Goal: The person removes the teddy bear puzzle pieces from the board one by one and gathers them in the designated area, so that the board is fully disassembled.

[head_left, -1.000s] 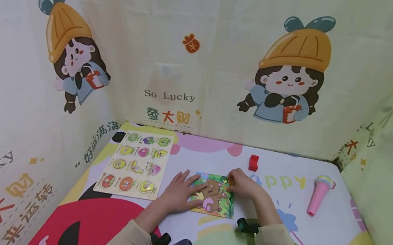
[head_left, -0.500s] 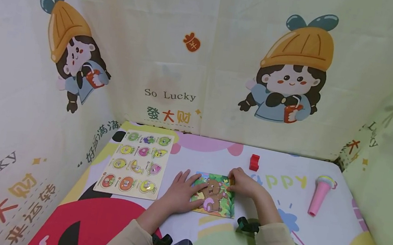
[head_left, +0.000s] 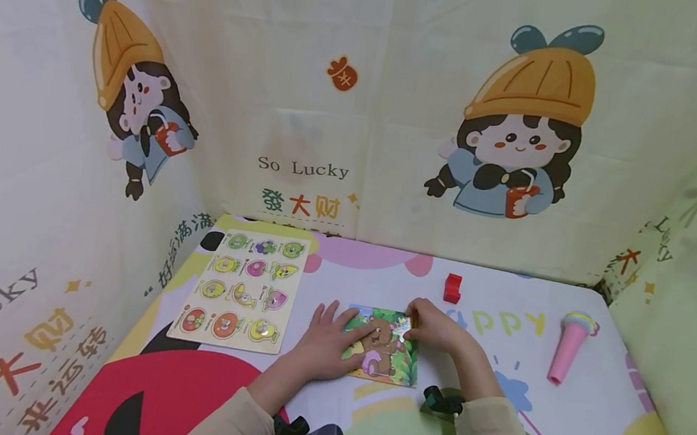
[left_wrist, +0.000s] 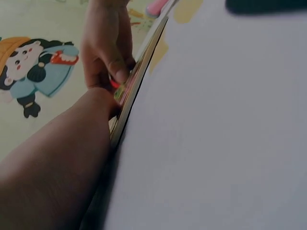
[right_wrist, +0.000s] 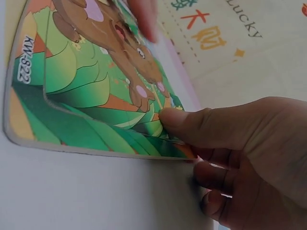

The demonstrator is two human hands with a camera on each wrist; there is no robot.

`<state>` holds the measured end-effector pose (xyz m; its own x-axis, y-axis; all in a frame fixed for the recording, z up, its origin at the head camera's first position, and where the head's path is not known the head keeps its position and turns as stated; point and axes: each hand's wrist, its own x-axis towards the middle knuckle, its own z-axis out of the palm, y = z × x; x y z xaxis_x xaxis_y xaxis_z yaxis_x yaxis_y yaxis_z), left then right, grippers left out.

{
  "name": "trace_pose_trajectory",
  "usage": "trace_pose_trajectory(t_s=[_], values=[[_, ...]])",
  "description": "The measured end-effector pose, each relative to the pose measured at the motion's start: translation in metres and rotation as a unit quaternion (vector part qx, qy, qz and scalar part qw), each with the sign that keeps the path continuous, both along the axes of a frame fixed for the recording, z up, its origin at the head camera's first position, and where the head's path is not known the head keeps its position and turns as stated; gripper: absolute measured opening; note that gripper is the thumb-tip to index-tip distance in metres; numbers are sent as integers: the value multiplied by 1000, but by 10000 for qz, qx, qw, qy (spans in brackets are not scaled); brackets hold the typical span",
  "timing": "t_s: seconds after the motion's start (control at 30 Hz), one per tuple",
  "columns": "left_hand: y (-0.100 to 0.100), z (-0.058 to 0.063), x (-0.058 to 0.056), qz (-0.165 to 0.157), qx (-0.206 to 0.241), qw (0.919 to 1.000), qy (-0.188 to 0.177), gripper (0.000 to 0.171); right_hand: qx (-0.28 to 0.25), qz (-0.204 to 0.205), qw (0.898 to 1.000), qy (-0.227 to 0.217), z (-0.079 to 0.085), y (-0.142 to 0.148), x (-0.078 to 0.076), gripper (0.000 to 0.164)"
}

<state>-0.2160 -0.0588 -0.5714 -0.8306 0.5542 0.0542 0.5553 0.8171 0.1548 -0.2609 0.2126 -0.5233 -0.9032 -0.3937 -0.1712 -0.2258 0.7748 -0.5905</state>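
Steadiness is probably mattering most: we are bracing the bear puzzle (head_left: 385, 353) with our left hand (head_left: 328, 345) spread wide, our right hand (head_left: 437, 328) pinching its far-right corner.

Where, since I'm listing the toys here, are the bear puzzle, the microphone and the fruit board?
Bear puzzle (head_left: 383, 346): head view, on the bear's brown body.
Microphone (head_left: 565, 356): head view, on its pink handle.
Fruit board (head_left: 216, 306): head view, on its bare cream surface.
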Motion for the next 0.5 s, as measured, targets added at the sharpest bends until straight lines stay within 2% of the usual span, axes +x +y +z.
trace_pose_trajectory(t_s=[0.27, 0.5], values=[[7, -2, 1, 246, -104, 9996, 86, 59, -54, 140, 9999, -13, -5, 1, -2, 36], [9, 2, 3, 256, -57, 9997, 4, 60, -149, 148, 9997, -90, -8, 4, -2, 35]])
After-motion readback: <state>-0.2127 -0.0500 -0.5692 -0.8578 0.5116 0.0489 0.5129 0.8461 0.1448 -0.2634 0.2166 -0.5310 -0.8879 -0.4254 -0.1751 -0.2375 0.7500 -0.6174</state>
